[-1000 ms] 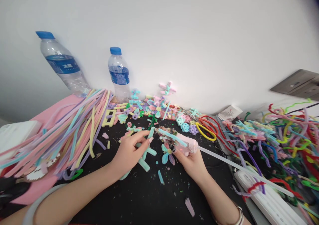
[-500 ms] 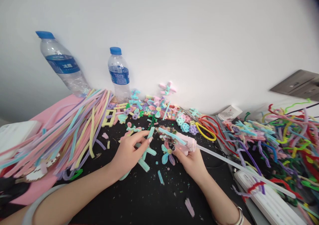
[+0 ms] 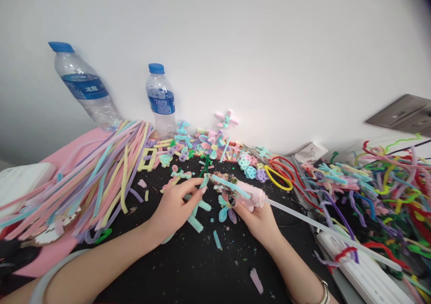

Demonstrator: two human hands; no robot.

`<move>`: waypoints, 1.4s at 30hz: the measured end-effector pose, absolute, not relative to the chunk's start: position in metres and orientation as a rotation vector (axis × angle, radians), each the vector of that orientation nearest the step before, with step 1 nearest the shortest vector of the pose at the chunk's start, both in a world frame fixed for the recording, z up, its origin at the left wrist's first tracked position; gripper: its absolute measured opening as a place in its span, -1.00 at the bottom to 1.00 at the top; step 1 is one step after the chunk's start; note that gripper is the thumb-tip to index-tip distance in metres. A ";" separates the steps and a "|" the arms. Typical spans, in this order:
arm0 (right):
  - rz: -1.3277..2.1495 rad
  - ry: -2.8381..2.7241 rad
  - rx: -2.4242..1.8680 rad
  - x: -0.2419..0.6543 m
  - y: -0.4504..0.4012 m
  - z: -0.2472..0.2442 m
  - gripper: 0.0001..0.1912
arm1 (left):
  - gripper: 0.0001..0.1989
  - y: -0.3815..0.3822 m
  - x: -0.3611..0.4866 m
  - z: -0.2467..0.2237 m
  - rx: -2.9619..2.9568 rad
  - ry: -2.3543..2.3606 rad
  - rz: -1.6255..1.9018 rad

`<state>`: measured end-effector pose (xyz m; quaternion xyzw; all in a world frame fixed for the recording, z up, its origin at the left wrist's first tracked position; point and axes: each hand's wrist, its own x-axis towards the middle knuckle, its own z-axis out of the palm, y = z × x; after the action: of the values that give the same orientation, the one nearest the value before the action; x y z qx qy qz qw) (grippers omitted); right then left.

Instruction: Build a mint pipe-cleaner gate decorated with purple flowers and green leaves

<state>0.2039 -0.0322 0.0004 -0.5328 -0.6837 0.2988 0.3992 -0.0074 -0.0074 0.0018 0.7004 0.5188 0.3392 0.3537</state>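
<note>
My right hand (image 3: 257, 218) is wrapped round a pink hot glue gun (image 3: 254, 196), its nozzle end pointing left. Crusted bits and a light-blue strip cover the gun's front, and a long translucent glue stick (image 3: 323, 227) runs out of its back. Between thumb and fingers, my left hand (image 3: 178, 205) pinches a mint-green pipe cleaner piece (image 3: 205, 180), its upper end close to the nozzle. More mint-green pieces (image 3: 195, 223) lie under that hand. A pipe cleaner flower (image 3: 222, 213) with blue and purple petals sits just below the gun.
A bundle of pastel pipe cleaners (image 3: 111, 169) lies at left, before two water bottles (image 3: 161, 102). Finished pipe cleaner shapes (image 3: 212, 147) line the wall. Yellow-and-orange-handled scissors (image 3: 279, 178), a tangle of pipe cleaners (image 3: 380, 187) and a white power strip (image 3: 360, 268) are at right.
The glue gun has shifted and turned slightly, its nozzle now closer to the top of the mint-green piece. My left hand has barely moved.
</note>
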 end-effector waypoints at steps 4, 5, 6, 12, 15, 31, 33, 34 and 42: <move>0.703 -1.737 -1.375 0.206 -0.031 0.000 -0.84 | -0.70 -0.007 -0.007 0.003 1.764 1.347 0.926; 0.703 -1.736 -1.380 0.206 -0.031 0.000 -0.84 | -0.70 -0.007 -0.007 0.003 1.761 1.344 0.927; 0.706 -1.736 -1.381 0.206 -0.032 0.000 -0.84 | -0.70 -0.007 -0.007 0.003 1.761 1.339 0.926; 0.784 -1.738 -1.338 0.203 -0.032 0.001 -0.82 | -0.72 -0.007 -0.007 0.002 1.748 1.306 0.910; 0.728 -1.728 -1.373 0.204 -0.032 0.001 -0.84 | -0.71 -0.006 -0.007 0.002 1.751 1.310 0.926; 0.441 -1.705 -1.508 0.212 -0.027 0.001 -0.84 | -0.71 -0.003 -0.008 0.008 1.564 1.285 0.911; 0.320 -1.714 -1.562 0.217 -0.024 0.003 -0.86 | -0.73 -0.003 -0.009 0.011 1.499 1.237 0.907; 0.273 -1.716 -1.596 0.220 -0.021 0.004 -0.88 | -0.74 -0.003 -0.009 0.012 1.470 1.213 0.901; -0.081 -1.808 -1.747 0.249 0.007 -0.008 -0.51 | -0.78 -0.005 -0.008 0.013 1.350 1.001 0.830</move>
<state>0.2494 0.0073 -0.0083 -0.6609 -0.6837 -0.0308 0.3079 -0.0079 -0.0054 0.0126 0.5803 0.4303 0.3569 0.5921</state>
